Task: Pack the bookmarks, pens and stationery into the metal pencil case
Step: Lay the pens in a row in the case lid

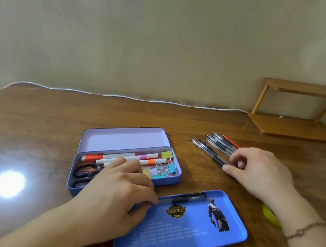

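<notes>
Lying open on the wooden tabletop [33, 127], the metal pencil case [168, 177] sits just ahead of the left hand [115, 196], its lid tilted back and its tray holding white markers [124, 156], black scissors [85, 172], binder clips [165, 168] and sticky notes. A loose blue tray [194, 237] lies nearer the person, with a black pen [185, 199] resting along its far edge. The left hand reaches over the front rim of the case, palm down, fingers curled and pinching the near end of that pen. To the right, well apart from the case, a bunch of pens [215, 145] lies fanned on the tabletop. The right hand [259, 173] comes in from the right, wrist with a thin bracelet, its bent fingertips pressing on the near ends of those pens; whether it grips one cannot be told.
</notes>
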`<state>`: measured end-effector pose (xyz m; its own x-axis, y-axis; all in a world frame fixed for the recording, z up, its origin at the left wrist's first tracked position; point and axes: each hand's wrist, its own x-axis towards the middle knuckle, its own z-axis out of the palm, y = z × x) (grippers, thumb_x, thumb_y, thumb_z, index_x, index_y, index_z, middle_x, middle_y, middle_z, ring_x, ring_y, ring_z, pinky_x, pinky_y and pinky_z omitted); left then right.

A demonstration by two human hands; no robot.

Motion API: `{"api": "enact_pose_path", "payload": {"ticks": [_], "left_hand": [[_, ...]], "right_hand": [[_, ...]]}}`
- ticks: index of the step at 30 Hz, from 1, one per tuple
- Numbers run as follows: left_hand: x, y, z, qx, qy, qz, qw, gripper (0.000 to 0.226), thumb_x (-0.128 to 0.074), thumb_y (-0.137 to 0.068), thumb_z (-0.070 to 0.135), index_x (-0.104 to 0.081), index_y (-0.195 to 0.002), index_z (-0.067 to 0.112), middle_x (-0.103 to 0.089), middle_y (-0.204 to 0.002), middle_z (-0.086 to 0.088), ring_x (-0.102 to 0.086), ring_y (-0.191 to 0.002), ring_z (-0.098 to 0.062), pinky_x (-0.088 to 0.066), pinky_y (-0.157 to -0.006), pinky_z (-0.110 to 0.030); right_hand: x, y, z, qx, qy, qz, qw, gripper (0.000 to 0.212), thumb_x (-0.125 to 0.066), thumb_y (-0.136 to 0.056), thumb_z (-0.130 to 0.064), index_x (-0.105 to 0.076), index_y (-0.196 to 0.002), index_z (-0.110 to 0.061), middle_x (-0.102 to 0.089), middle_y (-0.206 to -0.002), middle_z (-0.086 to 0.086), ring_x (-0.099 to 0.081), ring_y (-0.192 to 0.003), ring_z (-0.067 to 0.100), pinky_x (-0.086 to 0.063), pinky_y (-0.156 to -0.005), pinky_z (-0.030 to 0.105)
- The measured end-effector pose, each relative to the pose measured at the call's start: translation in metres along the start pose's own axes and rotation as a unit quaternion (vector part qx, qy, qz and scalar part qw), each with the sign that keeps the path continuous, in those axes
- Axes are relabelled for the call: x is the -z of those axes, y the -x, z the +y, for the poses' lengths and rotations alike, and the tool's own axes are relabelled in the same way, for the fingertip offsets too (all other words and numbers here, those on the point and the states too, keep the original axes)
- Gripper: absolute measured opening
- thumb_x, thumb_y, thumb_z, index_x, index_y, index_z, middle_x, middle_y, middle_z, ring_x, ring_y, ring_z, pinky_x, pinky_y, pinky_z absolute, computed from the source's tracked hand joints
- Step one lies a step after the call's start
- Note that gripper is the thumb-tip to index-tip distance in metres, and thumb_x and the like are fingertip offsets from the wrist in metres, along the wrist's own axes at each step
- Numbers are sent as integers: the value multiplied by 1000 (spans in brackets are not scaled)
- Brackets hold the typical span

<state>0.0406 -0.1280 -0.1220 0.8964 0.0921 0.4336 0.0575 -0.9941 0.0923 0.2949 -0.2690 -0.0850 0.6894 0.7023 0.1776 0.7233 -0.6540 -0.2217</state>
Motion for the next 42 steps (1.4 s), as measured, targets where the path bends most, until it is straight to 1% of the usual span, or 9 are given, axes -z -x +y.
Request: {"api": "enact_pose_path", "payload": {"ticks": [10,14,17,21,25,31,36,39,42], "left_hand": [[1,0,4,-7,56,-43,997,17,-68,-78,30,-74,-91,38,-67,-92,23,-55,-84,-7,-35,-78,-20],[2,2,3,-7,65,-23,998,14,-69,-82,37,-73,-96,36,-67,-95,23,-56,-87,-6,-44,-77,-26],[6,0,4,21,93,70,993,22,-66,-87,35,-71,-107,29,-68,-104,19,-59,-94,-7,-48,-83,-26],[14,-4,16,152,258,235,925,21,-57,-87,38,-70,-102,30,-69,-93,18,-58,-78,-3,-44,-71,-11],[25,-10,17,289,561,255,733,32,-58,-75,48,-55,-61,20,-41,-57,5,-33,-50,-12,-29,-47,-22],[28,-4,12,254,434,189,844,39,-61,-76,50,-52,-67,13,-32,-50,8,-24,-45,-7,-21,-42,-18],[29,0,22,182,670,-113,711,34,-72,-82,48,-72,-92,15,-53,-58,3,-37,-48,-8,-25,-45,-18],[29,-4,29,197,692,-92,688,27,-80,-78,37,-71,-86,13,-56,-58,-3,-47,-43,-9,-37,-44,-14],[26,-8,29,284,661,52,693,18,-82,-69,28,-74,-75,13,-63,-57,-9,-57,-42,-16,-44,-41,-20]], "right_hand": [[-3,-1,-5,16,66,-39,997,14,-64,-83,-52,-65,-86,-38,-63,-87,-16,-55,-80,8,-35,-52,22],[-1,-3,10,37,-65,81,994,11,-60,-88,-37,-66,-79,-32,-64,-84,-10,-57,-78,15,-37,-55,25],[10,-1,10,73,-332,167,926,9,-66,-87,-32,-69,-80,-27,-67,-74,-6,-59,-67,8,-44,-60,21],[26,20,-17,178,-620,35,763,32,-79,-69,-48,-74,-87,-22,-69,-74,9,-60,-67,27,-48,-52,32],[24,35,-38,271,-558,-68,782,35,-71,-72,-57,-68,-90,-27,-64,-63,7,-57,-57,20,-46,-51,29],[26,35,-38,270,-566,-84,774,29,-67,-79,-51,-67,-90,-24,-62,-64,6,-58,-59,23,-49,-55,34],[11,48,-55,282,-578,-170,747,18,-65,-85,-39,-65,-97,-26,-60,-70,3,-59,-64,17,-51,-60,25],[3,59,-70,234,-598,-151,751,42,-69,-80,-43,-53,-117,-35,-61,-74,0,-60,-66,17,-51,-61,29],[3,70,-77,261,-459,-82,845,47,-78,-69,-50,-59,-109,-33,-65,-78,1,-62,-66,17,-54,-62,34]]}}
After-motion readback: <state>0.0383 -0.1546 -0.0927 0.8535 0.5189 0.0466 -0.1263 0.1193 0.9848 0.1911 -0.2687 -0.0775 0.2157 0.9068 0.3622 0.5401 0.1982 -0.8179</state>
